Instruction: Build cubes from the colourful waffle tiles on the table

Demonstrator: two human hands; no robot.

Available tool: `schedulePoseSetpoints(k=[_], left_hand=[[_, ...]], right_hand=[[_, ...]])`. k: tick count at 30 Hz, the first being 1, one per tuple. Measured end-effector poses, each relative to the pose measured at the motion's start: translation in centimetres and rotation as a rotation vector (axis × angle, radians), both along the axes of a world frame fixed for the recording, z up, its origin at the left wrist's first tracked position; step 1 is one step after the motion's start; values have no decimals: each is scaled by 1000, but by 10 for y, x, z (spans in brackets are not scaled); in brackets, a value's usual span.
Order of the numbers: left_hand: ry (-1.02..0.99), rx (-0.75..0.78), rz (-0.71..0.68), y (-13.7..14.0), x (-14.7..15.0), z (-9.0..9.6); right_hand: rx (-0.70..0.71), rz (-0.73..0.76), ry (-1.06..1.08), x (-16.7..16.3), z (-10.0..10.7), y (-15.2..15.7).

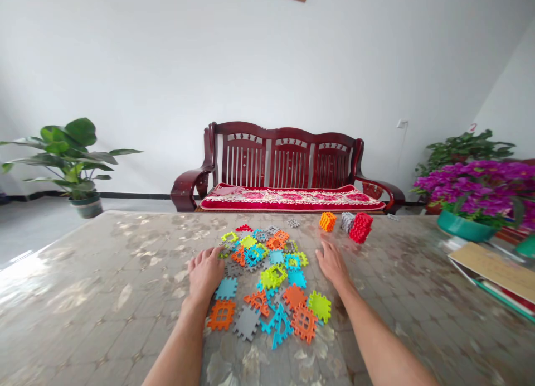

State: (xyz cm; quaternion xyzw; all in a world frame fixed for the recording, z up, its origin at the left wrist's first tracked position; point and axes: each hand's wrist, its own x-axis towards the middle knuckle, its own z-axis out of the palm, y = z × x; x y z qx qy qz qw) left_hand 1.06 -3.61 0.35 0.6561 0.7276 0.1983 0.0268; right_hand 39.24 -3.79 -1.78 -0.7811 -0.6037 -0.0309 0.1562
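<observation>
Flat notched building tiles in orange, blue, green and grey lie in a loose pile on the table. My left hand [205,271] rests palm down at the pile's left edge, beside a blue square tile [226,288], with nothing seen in it. On the other side, my right hand [333,263] lies on the table, fingers stretched forward and holding nothing. Just beyond it are an orange block of tiles [327,222], a grey one [347,222] and a red one [361,227]. Nearest me are a grey square tile [247,323] and an orange window tile [304,323].
A patterned cover lies over the table [137,297]. At its right stand purple flowers in a green pot [468,225] and a brown cardboard piece [495,268]. Beyond the table is a wooden bench [288,157]; a potted plant [86,204] stands at left.
</observation>
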Motion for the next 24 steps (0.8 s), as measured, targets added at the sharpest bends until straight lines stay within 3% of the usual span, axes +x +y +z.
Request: schedulePoseSetpoints(k=[14,24], left_hand=[[-8,19,-42,-1,1,0],[-4,20,-20,5,-2,-6]], right_hand=[[48,149,81,-1,6,-5],[118,606,252,-4,9,-20]])
